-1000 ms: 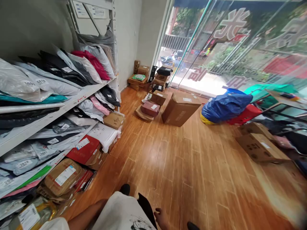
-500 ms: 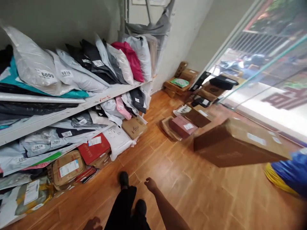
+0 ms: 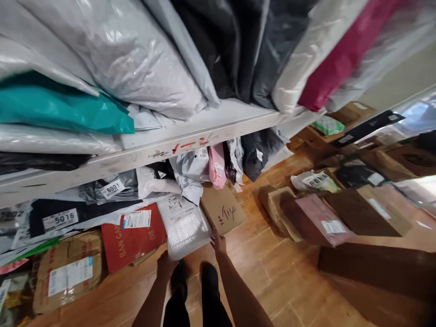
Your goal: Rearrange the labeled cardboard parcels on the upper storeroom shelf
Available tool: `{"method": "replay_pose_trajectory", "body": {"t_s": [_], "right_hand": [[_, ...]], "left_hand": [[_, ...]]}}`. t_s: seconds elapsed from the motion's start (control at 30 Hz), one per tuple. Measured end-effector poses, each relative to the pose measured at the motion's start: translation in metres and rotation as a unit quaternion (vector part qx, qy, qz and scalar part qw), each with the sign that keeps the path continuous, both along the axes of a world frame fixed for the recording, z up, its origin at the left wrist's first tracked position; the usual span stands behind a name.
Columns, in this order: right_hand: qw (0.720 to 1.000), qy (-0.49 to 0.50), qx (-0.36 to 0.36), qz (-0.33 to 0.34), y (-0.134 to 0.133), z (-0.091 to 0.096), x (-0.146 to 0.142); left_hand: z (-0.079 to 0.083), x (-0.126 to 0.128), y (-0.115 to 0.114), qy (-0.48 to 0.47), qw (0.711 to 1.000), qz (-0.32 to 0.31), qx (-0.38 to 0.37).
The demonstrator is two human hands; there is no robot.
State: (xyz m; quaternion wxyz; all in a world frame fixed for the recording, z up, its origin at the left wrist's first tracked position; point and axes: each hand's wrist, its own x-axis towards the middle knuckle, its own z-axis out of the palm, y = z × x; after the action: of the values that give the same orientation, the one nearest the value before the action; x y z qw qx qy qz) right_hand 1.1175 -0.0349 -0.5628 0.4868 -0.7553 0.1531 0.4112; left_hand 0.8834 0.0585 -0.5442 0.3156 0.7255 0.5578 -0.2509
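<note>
A white bubble-wrapped package point(image 3: 189, 227) with a printed label lies at the low front of the shelf, between a red box and a cardboard box. My left hand point(image 3: 165, 265) is at its near left corner, the fingers mostly hidden, so its grip cannot be made out. My right hand point(image 3: 218, 243) is at its near right edge, beside the corner of the cardboard box point(image 3: 223, 209) marked "T14" in pen. The fingers of that hand look stretched out and apart. To the left sits the red box point(image 3: 134, 236) with a white and blue label.
A white shelf edge point(image 3: 204, 141) crosses above my hands, loaded with plastic mailers, one of them teal point(image 3: 68, 106). A brown parcel point(image 3: 68, 272) lies at the lower left. On the wooden floor at right are a pinkish box point(image 3: 322, 220) and several cardboard cartons.
My view has moved closer to the shelf and turned down over it. Both hands have reached forward from above the floor to the white package. The blue and yellow bundle has left view.
</note>
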Motion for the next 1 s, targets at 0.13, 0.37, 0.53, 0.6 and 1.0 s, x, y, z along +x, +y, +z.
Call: {"method": "replay_pose_trajectory", "body": {"t_s": [0.13,0.37,0.53,0.6,1.0], "right_hand": [[0.997,0.067,-0.007,-0.041,0.000,-0.006,0.023],[0.982,0.187,-0.027,-0.019,-0.025,0.001,0.070],[0.977,0.214,0.006,0.022,-0.031,-0.002,0.085],[0.974,0.224,0.019,0.029,-0.029,-0.003,0.091],[0.991,0.080,-0.015,0.106,-0.086,-0.031,0.188]], "left_hand": [[-0.002,0.019,0.005,-0.056,0.998,0.004,-0.022],[0.043,0.055,-0.027,-0.105,0.989,0.105,0.016],[0.054,0.057,-0.046,-0.074,0.973,0.215,0.029],[0.054,0.058,-0.056,-0.050,0.969,0.242,0.020],[0.093,0.038,-0.213,0.049,0.971,0.231,-0.041]]}}
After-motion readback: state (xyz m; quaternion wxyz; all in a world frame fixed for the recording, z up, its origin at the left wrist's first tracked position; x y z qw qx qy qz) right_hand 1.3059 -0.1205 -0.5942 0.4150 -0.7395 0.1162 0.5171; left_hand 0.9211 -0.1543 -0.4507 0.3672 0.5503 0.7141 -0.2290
